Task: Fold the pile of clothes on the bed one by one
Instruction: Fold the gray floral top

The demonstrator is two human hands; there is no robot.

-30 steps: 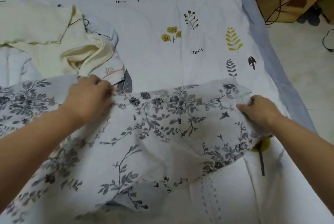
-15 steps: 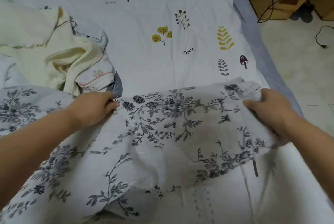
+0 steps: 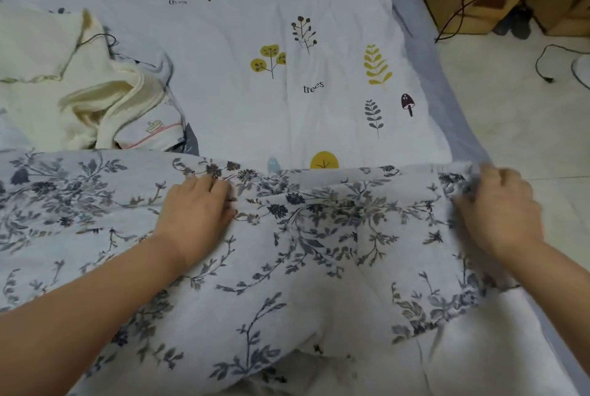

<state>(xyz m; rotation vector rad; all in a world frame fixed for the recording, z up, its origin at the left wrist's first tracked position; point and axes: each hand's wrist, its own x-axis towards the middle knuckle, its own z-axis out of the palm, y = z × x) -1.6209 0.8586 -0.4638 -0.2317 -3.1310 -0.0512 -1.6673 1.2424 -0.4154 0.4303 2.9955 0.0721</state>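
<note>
Floral garment: one, spread across the near bed.
Left hand: fingers curled, gripping its top edge.
Right hand: blurred, gripping the right corner at the bed's edge.
Cream clothes: one pile, far left.

Both bare arms reach forward; the left hand pinches the floral garment, the blurred right hand grips its edge.

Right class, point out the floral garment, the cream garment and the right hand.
floral garment [image 3: 319, 236], head view, middle of the spread cloth.
cream garment [image 3: 48, 101], head view, its crumpled body.
right hand [image 3: 498, 207], head view, back of the hand.
</note>
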